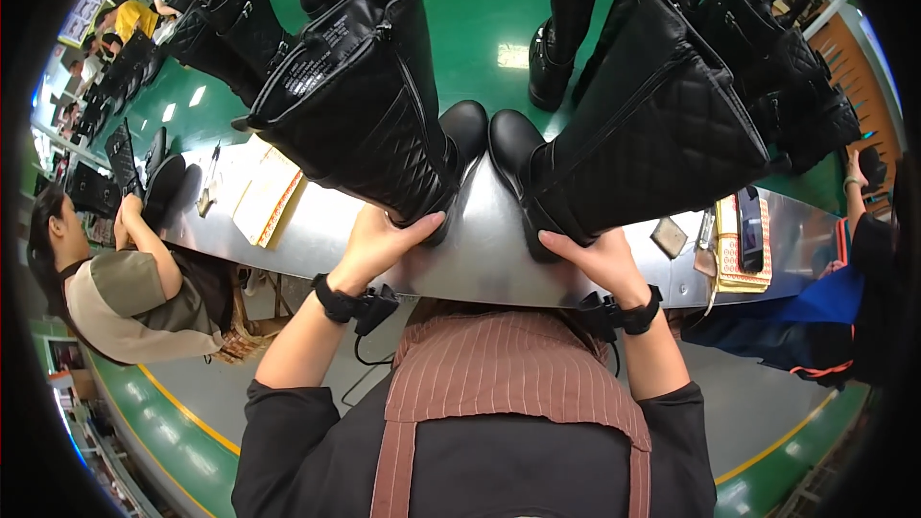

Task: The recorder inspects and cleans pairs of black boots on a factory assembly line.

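Two tall black quilted boots stand toe to toe over the metal bench (451, 273). My left hand (384, 242) grips the left boot (355, 134) low at the heel, thumb pressed on its back. Around the heel of the right boot (643, 149) my right hand (597, 257) is closed in the same way, thumb along the back edge. The left boot's shaft leans outward, its open top showing a lining with white print. The right boot's shaft leans to the right. Most fingers of both hands are hidden beside the boots.
Stacked patterned paper sheets (271, 194) lie on the bench at left, and a phone (749, 230) rests on another paper stack at right. A small flat block (669, 238) sits nearby. More black boots (566, 19) stand beyond the bench. Co-workers (125, 288) sit on both sides.
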Demonstrator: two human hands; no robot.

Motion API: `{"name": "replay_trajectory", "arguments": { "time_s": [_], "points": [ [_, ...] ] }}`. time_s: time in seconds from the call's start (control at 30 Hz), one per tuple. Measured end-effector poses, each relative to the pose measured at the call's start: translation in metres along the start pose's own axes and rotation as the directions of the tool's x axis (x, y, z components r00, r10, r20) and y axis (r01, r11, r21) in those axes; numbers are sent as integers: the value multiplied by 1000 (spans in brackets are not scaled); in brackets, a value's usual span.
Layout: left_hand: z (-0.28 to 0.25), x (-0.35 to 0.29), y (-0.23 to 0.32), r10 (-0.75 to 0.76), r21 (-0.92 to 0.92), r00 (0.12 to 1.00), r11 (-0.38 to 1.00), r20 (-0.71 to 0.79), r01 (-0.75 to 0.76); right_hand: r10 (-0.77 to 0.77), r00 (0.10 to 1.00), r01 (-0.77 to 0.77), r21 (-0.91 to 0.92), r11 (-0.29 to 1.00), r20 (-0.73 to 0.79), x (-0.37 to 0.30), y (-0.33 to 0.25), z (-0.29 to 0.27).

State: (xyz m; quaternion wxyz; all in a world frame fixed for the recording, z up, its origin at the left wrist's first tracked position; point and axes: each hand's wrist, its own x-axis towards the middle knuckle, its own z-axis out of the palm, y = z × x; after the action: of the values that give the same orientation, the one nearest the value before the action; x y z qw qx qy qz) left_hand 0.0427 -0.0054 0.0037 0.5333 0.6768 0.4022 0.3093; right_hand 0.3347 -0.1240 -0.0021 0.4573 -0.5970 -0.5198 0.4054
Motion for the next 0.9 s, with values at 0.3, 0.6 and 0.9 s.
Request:
{"name": "replay_trajectory", "arguments": {
  "time_s": [0.3,0.6,0.9],
  "points": [
    [25,-9,22,-118,-755,979,624,165,202,124,987,12,827,561,-98,-30,8,24],
    [39,-13,27,-20,-805,963,545,268,235,20,999,24,865,501,-39,-41,16,17],
    [38,-14,-18,55,-675,939,709,339,202,-132,991,119,648,752,-28,-39,31,15]
  ]
}}
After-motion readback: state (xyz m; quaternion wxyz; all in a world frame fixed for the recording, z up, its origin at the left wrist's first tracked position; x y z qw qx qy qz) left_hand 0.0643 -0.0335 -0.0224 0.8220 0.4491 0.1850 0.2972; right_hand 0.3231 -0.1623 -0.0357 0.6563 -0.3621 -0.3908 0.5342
